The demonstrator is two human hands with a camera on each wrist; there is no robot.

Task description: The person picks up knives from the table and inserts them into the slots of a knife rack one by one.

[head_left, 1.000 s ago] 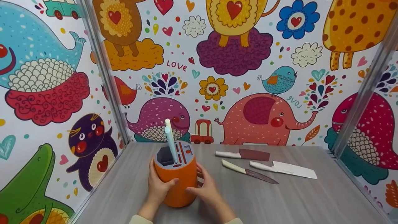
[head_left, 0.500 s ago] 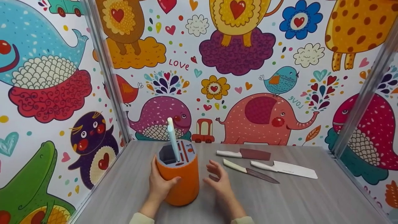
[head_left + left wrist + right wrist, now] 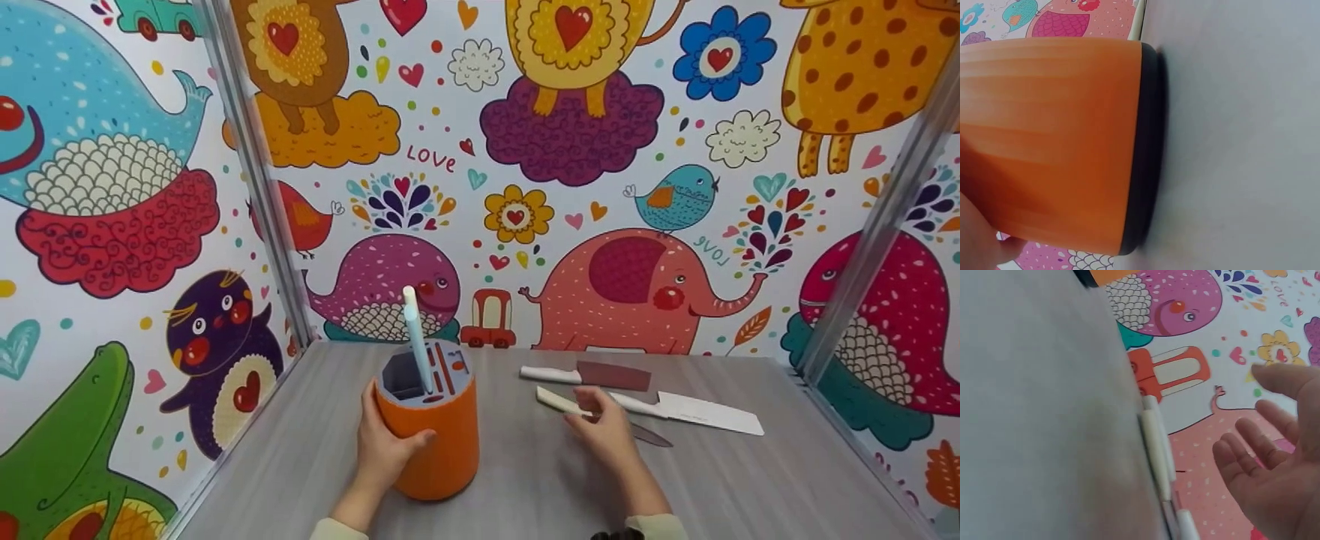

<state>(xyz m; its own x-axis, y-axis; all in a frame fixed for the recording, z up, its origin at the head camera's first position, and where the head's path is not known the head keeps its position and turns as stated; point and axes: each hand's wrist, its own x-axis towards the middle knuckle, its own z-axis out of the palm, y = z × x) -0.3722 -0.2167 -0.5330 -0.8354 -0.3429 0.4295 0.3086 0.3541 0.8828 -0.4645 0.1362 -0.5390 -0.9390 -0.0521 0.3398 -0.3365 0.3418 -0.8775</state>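
An orange knife block (image 3: 444,450) with a grey slotted top stands on the table, and my left hand (image 3: 384,446) grips its left side, thumb across the front. In the left wrist view, the block's dark base (image 3: 1144,152) meets the tabletop. A light blue handle (image 3: 415,337) and a cream-tipped one rise from the block. My right hand (image 3: 609,435) hovers over a knife with a cream handle (image 3: 556,400) and a dark pointed blade, partly hiding it. The right wrist view shows its fingers (image 3: 1264,441) loosely bent, apart from the knife handles.
A white cleaver (image 3: 712,414) lies just right of my right hand. Behind it is a cleaver with a reddish-brown blade (image 3: 616,376) and white handle. Patterned walls enclose the grey table (image 3: 285,450) at the back and sides, with metal posts (image 3: 281,262) at the corners.
My right hand has let go of the knife block and moved right, over the cream-handled knife. The left hand still grips the block, which stands in about the same place.
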